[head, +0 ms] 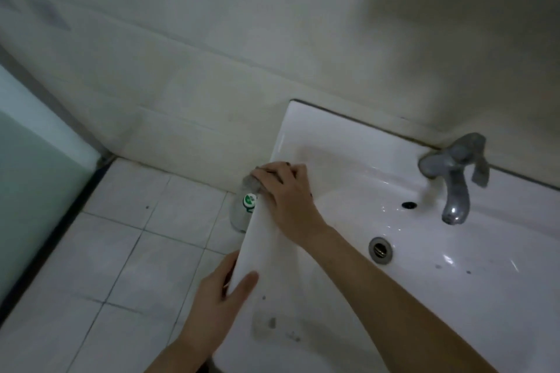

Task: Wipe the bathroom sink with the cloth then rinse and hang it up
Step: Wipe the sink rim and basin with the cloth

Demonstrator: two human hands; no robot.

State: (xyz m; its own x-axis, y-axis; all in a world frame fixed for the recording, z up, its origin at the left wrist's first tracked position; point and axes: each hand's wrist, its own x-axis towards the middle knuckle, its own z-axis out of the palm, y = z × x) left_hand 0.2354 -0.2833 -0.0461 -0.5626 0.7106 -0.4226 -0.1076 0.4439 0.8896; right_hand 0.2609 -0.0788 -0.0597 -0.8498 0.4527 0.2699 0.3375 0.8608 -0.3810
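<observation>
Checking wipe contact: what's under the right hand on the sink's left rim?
What looks like grey cloth peeks out beyond the fingers of the right hand on the sink rim; the hand covers the rest. Lower down, a clear bottle shows on the floor.

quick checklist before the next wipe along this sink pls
1. The cloth under the right hand: ok, a grey edge shows below the fingers at the left rim of the sink.
2. The left hand steadying the front rim: ok, thumb on top.
3. The dark specks on the near rim wiped off: not ok.
4. The tap off: ok, no stream seen.
5. The drain open: cannot tell.
6. A hanging spot: cannot tell, none in view.
</observation>
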